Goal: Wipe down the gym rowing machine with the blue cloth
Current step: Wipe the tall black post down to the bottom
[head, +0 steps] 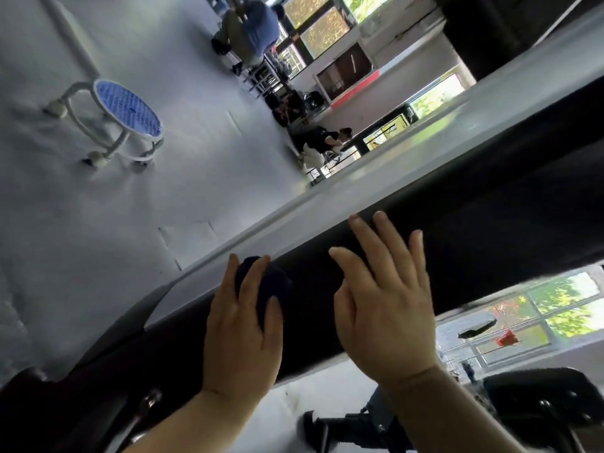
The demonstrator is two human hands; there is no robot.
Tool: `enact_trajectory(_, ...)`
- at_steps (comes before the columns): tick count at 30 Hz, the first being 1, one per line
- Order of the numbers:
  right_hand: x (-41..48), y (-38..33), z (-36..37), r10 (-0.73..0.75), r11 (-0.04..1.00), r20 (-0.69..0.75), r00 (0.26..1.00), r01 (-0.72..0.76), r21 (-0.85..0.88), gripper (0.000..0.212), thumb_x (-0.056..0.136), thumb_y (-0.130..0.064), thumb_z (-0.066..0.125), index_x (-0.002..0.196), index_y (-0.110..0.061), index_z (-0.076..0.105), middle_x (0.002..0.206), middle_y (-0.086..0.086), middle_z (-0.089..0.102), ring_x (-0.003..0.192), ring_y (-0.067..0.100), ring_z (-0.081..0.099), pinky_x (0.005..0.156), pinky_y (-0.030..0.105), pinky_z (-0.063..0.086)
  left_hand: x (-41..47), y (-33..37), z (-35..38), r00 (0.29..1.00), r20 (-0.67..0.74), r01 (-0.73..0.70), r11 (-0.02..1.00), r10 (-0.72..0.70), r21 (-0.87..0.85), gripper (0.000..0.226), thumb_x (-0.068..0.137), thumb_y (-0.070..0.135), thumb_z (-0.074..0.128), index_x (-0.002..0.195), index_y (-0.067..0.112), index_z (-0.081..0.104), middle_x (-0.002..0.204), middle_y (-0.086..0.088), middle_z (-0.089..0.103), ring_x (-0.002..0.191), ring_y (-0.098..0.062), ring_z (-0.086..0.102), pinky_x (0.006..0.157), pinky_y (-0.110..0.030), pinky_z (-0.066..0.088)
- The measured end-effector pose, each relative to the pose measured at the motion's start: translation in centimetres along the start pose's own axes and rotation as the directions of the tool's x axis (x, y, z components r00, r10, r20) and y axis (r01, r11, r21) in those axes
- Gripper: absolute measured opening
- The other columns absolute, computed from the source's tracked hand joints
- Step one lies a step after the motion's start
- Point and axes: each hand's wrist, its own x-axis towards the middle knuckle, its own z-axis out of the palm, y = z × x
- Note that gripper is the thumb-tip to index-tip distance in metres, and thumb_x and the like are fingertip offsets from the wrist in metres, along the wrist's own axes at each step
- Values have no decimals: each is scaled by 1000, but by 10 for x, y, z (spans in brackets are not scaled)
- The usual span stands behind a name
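Note:
The view is strongly tilted. The rowing machine's long black beam (457,230) with a grey metal rail (327,188) along its far side runs diagonally across the frame. My left hand (242,335) grips the bunched dark blue cloth (261,282) and holds it against the black beam near the rail's edge. My right hand (385,299) lies flat on the black beam with its fingers spread and straight, just right of the cloth.
A small stool (127,109) with a blue seat and white legs stands on the grey floor mat at upper left. Several people sit or stand by tables and windows far behind the beam. Black machine parts (552,400) sit at lower right.

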Motion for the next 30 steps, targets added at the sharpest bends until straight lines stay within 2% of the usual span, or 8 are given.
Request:
enact_trajectory(4, 35, 64, -49, 190, 979, -154, 970, -198, -44, 38, 85, -21, 47, 118, -16, 67, 145, 6, 51, 146, 25, 28, 123, 48, 3, 27, 66, 7, 999, 34, -32, 993, 35, -111, 37, 93, 38, 40, 129, 45, 37, 155, 7, 34, 143, -9, 29, 107, -16, 20)
enact_trajectory(6, 59, 102, -81, 265, 950, -172, 949, -288, -124, 40, 89, -27, 46, 124, -16, 63, 147, 6, 49, 148, 25, 23, 123, 49, 1, 41, 100, 16, 995, 70, -60, 987, 71, -150, 41, 94, 38, 38, 135, 36, 44, 155, 10, 34, 142, -7, 28, 111, -20, 24)
enact_trajectory(11, 106, 169, -130, 184, 945, -100, 978, -204, -256, 38, 93, -30, 45, 120, -18, 68, 137, 1, 59, 145, 20, 30, 122, 42, 3, 104, 209, 48, 968, 140, -168, 950, 210, -263, 38, 99, 29, 39, 135, 30, 52, 139, 8, 49, 127, -9, 44, 97, -15, 36)
enact_trajectory(15, 127, 195, -144, 204, 943, -179, 962, -242, -230, 40, 93, -25, 41, 119, -12, 68, 136, 5, 60, 144, 22, 33, 122, 35, 5, 137, 295, 77, 877, 223, -344, 879, 426, -329, 46, 103, 32, 36, 148, 24, 41, 152, 1, 37, 140, -17, 33, 115, -38, 30)
enact_trajectory(18, 125, 196, -140, 177, 952, -224, 958, -225, -209, 43, 92, -23, 36, 114, -10, 70, 129, 5, 65, 140, 23, 41, 123, 38, 10, 134, 273, 79, 815, 194, -497, 831, 546, -251, 50, 98, 44, 26, 142, 29, 44, 149, 5, 39, 138, -16, 36, 112, -39, 35)
enact_trajectory(23, 126, 192, -135, 161, 940, -261, 952, -228, -254, 40, 91, -22, 37, 107, -14, 73, 121, 0, 69, 133, 23, 49, 122, 42, 14, 124, 185, 57, 904, 224, -328, 926, 365, -186, 52, 91, 50, 19, 132, 38, 48, 142, 15, 43, 135, -8, 38, 110, -26, 31)
enact_trajectory(26, 127, 191, -135, 149, 934, -264, 953, -223, -278, 37, 91, -21, 40, 105, -16, 74, 120, -2, 70, 131, 22, 50, 122, 43, 14, 141, 228, 71, 907, 271, -279, 942, 323, -189, 51, 95, 44, 24, 139, 33, 47, 147, 7, 40, 139, -15, 33, 113, -33, 31)
enact_trajectory(30, 128, 189, -136, 172, 933, -263, 949, -243, -266, 37, 94, -22, 40, 114, -14, 70, 121, -1, 69, 132, 22, 49, 123, 42, 14, 161, 283, 91, 873, 246, -350, 893, 421, -282, 50, 97, 44, 26, 144, 37, 41, 151, 7, 36, 138, -18, 35, 111, -38, 34)
